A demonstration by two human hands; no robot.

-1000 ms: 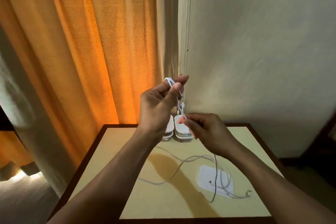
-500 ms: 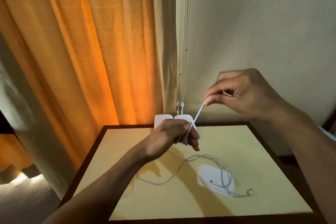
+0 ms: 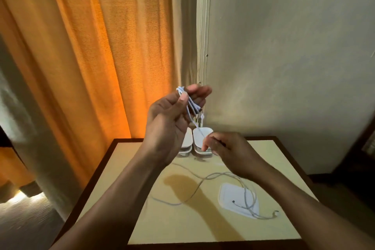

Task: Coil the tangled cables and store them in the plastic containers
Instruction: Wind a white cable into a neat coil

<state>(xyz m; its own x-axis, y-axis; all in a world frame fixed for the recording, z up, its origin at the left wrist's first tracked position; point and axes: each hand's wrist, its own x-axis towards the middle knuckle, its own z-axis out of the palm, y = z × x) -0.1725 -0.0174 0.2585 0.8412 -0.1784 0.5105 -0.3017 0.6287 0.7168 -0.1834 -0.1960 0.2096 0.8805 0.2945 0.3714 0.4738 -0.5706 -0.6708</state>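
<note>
Above table [image 3: 272, 154], left hand [image 3: 168, 126] grips smooth white cable [image 3: 189, 105] in loops.

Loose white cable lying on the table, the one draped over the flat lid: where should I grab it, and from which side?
Pinch the loose white cable just behind its small connector end, coming from above on the right. That end lies flat on the bare yellow table, clear of the loops crossing the flat white plastic lid, so it should probably draw free.

Plain orange fabric curtain [image 3: 81, 57], ten o'clock; white coiled cable [image 3: 189, 105]; white plastic containers [image 3: 196, 140], twelve o'clock; pale-yellow, brown-edged table [image 3: 162, 219].
</note>
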